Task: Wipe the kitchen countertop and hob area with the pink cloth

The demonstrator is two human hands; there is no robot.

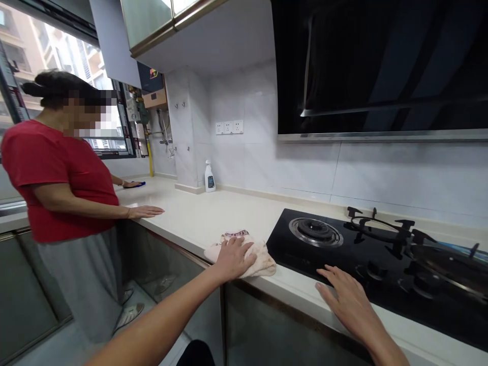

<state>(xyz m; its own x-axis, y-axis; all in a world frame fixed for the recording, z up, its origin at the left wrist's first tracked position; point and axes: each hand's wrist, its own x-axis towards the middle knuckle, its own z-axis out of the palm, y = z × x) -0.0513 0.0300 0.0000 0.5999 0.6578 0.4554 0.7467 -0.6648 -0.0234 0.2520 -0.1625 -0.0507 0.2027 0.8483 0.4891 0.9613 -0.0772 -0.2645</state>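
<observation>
Cloth, pale and crumpled, lies on the near edge of the counter, just left of the black glass hob. The left hand rests palm down on top of it, fingers spread and loosely curved over the fabric, pressing rather than gripping. The right hand lies open and flat, fingers together, on the counter's front strip, with its fingertips touching the hob's near edge. On the hob, a bare round burner sits to the left, a black pan support behind it to the right, and a dark pan at the far right. A spray bottle stands by the far wall. At the left, another person in a red shirt rests one open hand on the counter, well apart from the cloth.
</observation>
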